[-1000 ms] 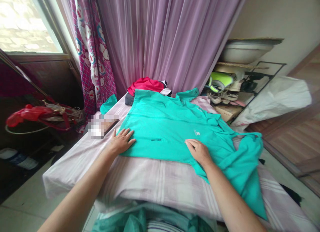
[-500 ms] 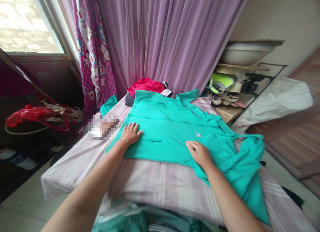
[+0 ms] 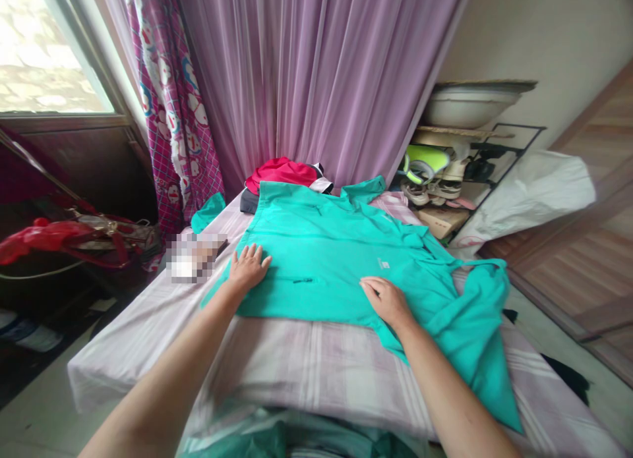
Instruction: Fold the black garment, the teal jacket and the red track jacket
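Note:
A teal zip jacket [image 3: 316, 254] lies spread on the bed, its hem end to the left and its sleeve bunched at the right. My left hand [image 3: 248, 268] rests flat on the jacket close to the hem, fingers spread. My right hand [image 3: 388, 301] is on the jacket's near side, below the small white logo [image 3: 384, 263]. Its fingers are pressed together with the thumb against them; whether cloth is caught between them is hidden. Between the hands shows a zipped pocket [image 3: 303, 281].
Red and dark folded clothes [image 3: 281, 174] lie behind the jacket against a purple curtain [image 3: 297, 69]. A blurred-out item [image 3: 192, 259] is at the bed's left. To the right stand a shoe rack [image 3: 440, 188], with a basin [image 3: 475, 105] on top, and a white bag [image 3: 534, 188].
The whole view has shifted slightly, so everything appears a little further left. Both hands keep nearly the same places on the jacket.

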The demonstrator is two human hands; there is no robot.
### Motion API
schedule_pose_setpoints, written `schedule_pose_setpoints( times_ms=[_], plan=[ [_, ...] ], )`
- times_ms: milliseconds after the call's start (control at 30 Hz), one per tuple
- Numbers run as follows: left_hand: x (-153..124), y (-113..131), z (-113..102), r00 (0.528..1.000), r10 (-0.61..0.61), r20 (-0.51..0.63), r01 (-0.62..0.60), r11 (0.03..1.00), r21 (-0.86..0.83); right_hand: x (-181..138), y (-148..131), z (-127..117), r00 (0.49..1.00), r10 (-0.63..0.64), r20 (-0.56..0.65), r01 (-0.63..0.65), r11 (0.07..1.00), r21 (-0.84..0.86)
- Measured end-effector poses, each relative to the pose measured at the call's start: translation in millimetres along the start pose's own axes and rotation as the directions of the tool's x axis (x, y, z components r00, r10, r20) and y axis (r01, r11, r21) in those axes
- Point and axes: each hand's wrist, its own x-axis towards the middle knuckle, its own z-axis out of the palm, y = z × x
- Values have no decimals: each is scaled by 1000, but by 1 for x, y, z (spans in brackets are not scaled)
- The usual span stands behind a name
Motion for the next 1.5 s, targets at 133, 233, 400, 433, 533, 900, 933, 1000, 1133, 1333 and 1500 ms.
schedule_pose_setpoints(
  times_ms=[133, 233, 400, 433, 533, 900, 933, 1000, 1133, 1333, 1500],
  plan=[
    [-12, 3, 7, 997, -9, -80, 9, 1000, 3, 0, -1, 1, 1000, 8, -7, -8, 1000, 11],
    [-13, -17, 8, 989, -40, -144, 42, 999, 13, -1, -3, 0, 1000, 9, 2, -9, 1000, 20],
    [-11, -51, -3, 983, -90, -162, 97, 994, 39, -3, 5, -13, 998, 40, -55, -39, 999, 23],
    [-11, -53, -5, 980, -113, -164, 122, 991, 48, -4, 10, -18, 994, 67, -84, -66, 998, 13],
    [-12, -54, -10, 968, -175, -180, 191, 979, 70, -9, 26, -32, 971, 184, -154, -189, 982, -17],
    [-5, -59, -21, 957, -261, -130, 259, 965, -31, -18, 44, -48, 891, 369, -266, -391, 920, -34],
    [-5, -59, -21, 955, -267, -130, 266, 964, -26, -18, 43, -49, 888, 374, -268, -397, 917, -35],
    [-6, -57, -21, 953, -275, -126, 275, 961, -17, -19, 43, -50, 886, 381, -265, -404, 914, -36],
    [-7, -54, -21, 953, -273, -134, 276, 961, 1, -20, 45, -49, 898, 352, -265, -374, 927, -39],
    [-12, -38, -15, 972, -90, -219, 100, 994, 32, -16, 34, -38, 949, 287, -134, -299, 950, -85],
    [-18, -7, 3, 993, 76, -95, -76, 997, 9, -14, 18, -30, 964, 263, -26, -262, 939, -222]
  ],
)
